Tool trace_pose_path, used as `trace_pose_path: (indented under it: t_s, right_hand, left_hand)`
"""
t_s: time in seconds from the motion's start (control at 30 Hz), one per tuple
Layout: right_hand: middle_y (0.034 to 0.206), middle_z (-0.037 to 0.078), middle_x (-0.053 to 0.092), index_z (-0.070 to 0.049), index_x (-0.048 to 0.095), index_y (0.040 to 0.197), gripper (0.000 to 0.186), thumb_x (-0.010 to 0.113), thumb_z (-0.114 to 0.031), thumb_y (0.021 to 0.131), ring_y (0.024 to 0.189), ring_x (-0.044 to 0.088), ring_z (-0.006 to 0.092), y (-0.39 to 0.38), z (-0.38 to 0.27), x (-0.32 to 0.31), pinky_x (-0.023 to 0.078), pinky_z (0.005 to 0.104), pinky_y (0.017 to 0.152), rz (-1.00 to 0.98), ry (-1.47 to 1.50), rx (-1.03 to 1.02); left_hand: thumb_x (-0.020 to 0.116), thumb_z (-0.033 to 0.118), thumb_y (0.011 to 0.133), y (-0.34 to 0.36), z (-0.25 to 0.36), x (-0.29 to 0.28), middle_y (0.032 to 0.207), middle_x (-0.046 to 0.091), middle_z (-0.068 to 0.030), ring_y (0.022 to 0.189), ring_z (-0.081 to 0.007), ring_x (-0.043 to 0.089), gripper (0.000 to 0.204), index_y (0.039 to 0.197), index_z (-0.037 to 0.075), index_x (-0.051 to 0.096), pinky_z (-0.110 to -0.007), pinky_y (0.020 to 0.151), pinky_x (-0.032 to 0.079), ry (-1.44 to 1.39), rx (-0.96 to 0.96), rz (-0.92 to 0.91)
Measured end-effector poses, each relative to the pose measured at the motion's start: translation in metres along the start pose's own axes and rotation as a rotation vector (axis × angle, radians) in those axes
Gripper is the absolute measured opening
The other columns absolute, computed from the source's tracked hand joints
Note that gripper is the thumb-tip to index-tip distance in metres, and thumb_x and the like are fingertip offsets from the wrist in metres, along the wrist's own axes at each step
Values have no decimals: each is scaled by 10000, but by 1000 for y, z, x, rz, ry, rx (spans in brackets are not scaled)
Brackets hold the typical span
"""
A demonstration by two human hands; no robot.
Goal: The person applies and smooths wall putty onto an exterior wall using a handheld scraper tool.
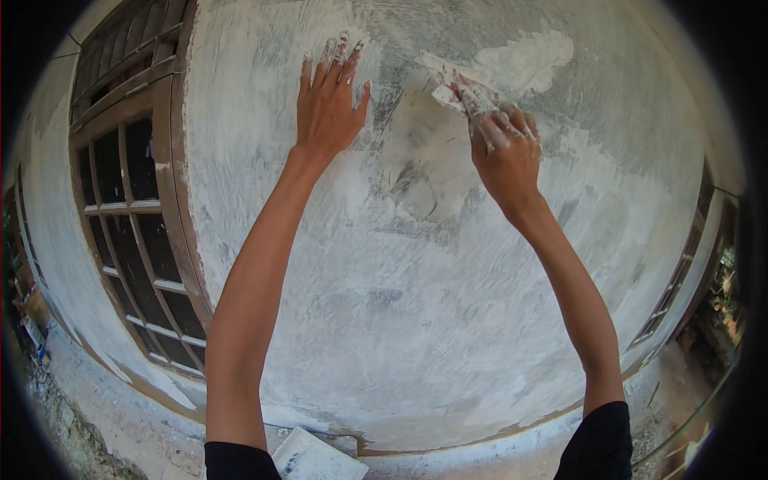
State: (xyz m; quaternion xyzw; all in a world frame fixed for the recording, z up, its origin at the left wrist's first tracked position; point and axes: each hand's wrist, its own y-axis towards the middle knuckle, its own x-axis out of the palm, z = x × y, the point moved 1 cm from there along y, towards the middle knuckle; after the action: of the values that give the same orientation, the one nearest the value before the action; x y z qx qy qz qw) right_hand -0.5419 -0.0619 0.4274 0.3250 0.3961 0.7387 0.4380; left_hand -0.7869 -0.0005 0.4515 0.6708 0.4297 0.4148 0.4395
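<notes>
Both my arms reach up to a grey wall [344, 336] streaked with white putty. My left hand [328, 116] lies against the wall with its fingers spread and the tips smeared white. To its right, my right hand [508, 152] grips a putty-coated scraper [446, 90], whose blade edge is up at the wall. The fingers partly hide the scraper's handle, and putty clings to the knuckles. Beyond the scraper, a thick, pale putty patch [528, 60] spreads to the upper right. Below the blade the wall shows a smoother, darker grey-beige area.
A brown-framed window [166, 144] with dark panes stands left of my left arm. Low down, a white-smeared square board [316, 460] rests by the wall's foot. At the far right is another framed opening [680, 264], and a thin hose or cable [696, 416] runs near it.
</notes>
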Motion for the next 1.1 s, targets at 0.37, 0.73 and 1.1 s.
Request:
trace_pose_path:
  t_s: [0.37, 0.73, 1.1]
  right_hand:
    - [965, 126, 669, -24, 660, 966, 203, 595, -99, 788, 1007, 578, 263, -137, -43, 10, 420, 444, 903, -454, 0, -375]
    - [695, 265, 605, 63, 624, 1018, 294, 534, -2, 746, 579, 599, 370, 23, 99, 43, 499, 409, 578, -374, 261, 417]
    - [1041, 165, 648, -12, 588, 1142, 352, 522, -2, 797, 1006, 617, 311, -34, -6, 61, 448, 414, 970, -390, -24, -170]
  left_hand:
    - [529, 187, 877, 0, 5, 48, 1329, 502, -141, 1211, -269, 469, 461, 1318, 62, 481, -495, 1095, 234, -36, 62, 108]
    - [529, 109, 869, 2, 10, 50, 1223, 563, -198, 1155, -333, 501, 405, 1258, -5, 516, -495, 1100, 212, -118, 35, 114]
    - [520, 122, 888, 6, -5, 28, 1255, 544, -199, 1136, -329, 513, 403, 1269, -9, 506, -472, 1104, 217, -89, 26, 129]
